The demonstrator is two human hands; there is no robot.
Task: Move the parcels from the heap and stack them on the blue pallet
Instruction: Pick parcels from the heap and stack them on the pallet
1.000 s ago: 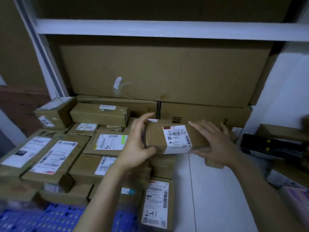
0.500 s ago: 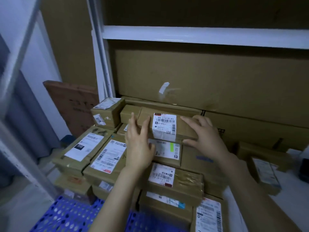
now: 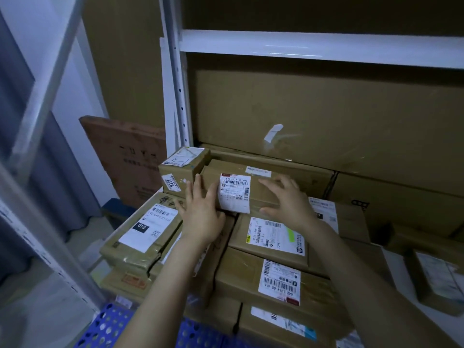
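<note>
Long brown cardboard parcel [image 3: 236,192], lying flat on the top tier of the stacked parcels, towards the back, above the blue perforated plastic pallet [image 3: 110,327]. Left end hard against the straight, close-set fingers [image 3: 198,184] of the left hand [image 3: 200,217], palm flat to the near left corner, nothing curled round it. Right hand [image 3: 291,207] over the right half: fingers spread apart and laid across the top face, thumb down on the near side face, only lightly bent, no firm clamp visible. Wrapped from top face to front face by a white barcode label, between the two hands. Glossy clear tape over matt board, edges square. Just to the left, touching or nearly so, a small squat cardboard box [image 3: 184,169] with a slanted white sticker. Beneath, a wider flat carton [image 3: 273,234] bearing a white label marked green. Behind, a large plain cardboard sheet [image 3: 326,121] under a white metal shelf beam [image 3: 313,49].
</note>
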